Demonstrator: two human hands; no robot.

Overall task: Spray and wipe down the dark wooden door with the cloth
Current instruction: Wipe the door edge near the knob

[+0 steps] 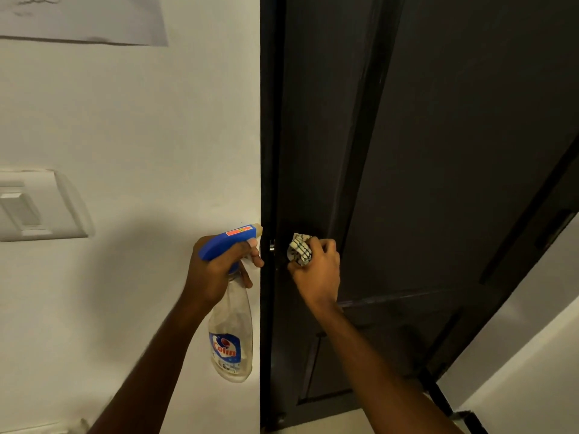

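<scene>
Left hand: fingers curled around the neck of a clear plastic spray bottle with a blue trigger head. One finger lies across the trigger. The bottle hangs nearly upright in front of the white wall, and its nozzle sits just beside the door's left edge.

Right hand: fingers closed tightly on a bunched pale cloth with dark stripes. The cloth protrudes from the top of the fist. The fist is at the left stile of the dark wooden panelled door, just beside a small metal knob. Whether the cloth actually touches the wood cannot be told.

The door fills the right half of the view. Further left on the wall is a white switch plate. Above it, a pale sheet of paper is fixed to the wall.
</scene>
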